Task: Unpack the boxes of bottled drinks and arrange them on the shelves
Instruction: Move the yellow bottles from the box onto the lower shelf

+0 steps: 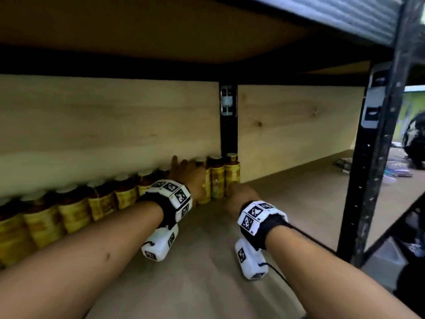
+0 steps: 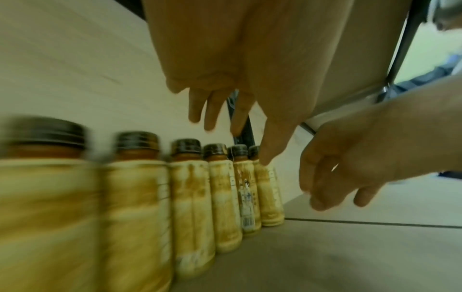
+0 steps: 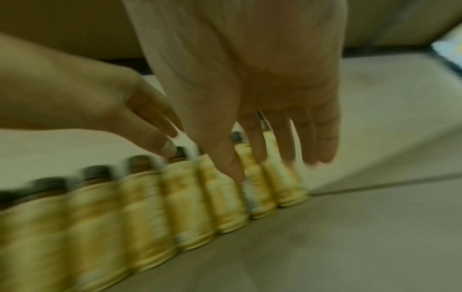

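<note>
A row of several bottles [image 1: 76, 210] with yellow labels and dark caps stands along the back of the shelf board [image 1: 299, 199]. My left hand [image 1: 187, 173] reaches over the caps near the row's right end, fingers straight, holding nothing; in the left wrist view its thumb [image 2: 272, 142] touches the shoulder of a far bottle [image 2: 270, 197]. My right hand [image 1: 241, 195] is low beside the last bottle [image 1: 232, 173]. In the right wrist view its straight fingers [image 3: 255, 138] lie against the end bottles [image 3: 287, 185]. Neither hand grips a bottle.
A pale wooden back panel [image 1: 103, 116] runs behind the row, split by a black post [image 1: 228, 125]. Another shelf [image 1: 161, 31] hangs low overhead. A black metal upright [image 1: 372, 157] stands at the right front. Loose items [image 1: 345, 164] lie beyond the shelf's far right end.
</note>
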